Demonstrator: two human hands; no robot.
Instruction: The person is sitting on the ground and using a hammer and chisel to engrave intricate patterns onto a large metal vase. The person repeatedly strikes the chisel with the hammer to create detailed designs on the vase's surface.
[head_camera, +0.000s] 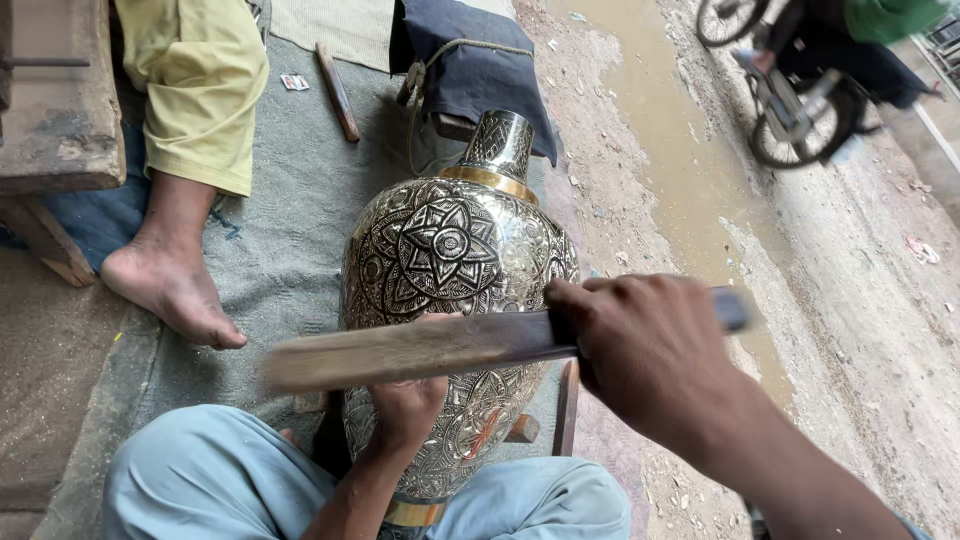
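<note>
Here the vase (455, 270), a large engraved metal one with star and flower patterns and a brass band at its neck, lies tilted on a grey mat (270, 250), its neck pointing away and its base between the person's knees in light blue trousers (210, 480). Its mouth is turned away, so what it holds cannot be seen. The left hand (408, 395) rests against the vase's belly, fingers curled on something small that is too hidden to tell. The right hand (645, 345) is closed tight round the handle of a long flat tool (410, 350), which blurs across the front of the vase just above the left hand.

At the mat's left edge another person's bare foot (170, 285) rests, below a yellow trouser leg. A wooden stick (338, 92) lies near the mat's far edge, beside a dark cloth (480, 70) behind the vase's neck. To the right, on muddy ground, stands a puddle (680, 160), with a bicycle (800, 110) at the far right corner.
</note>
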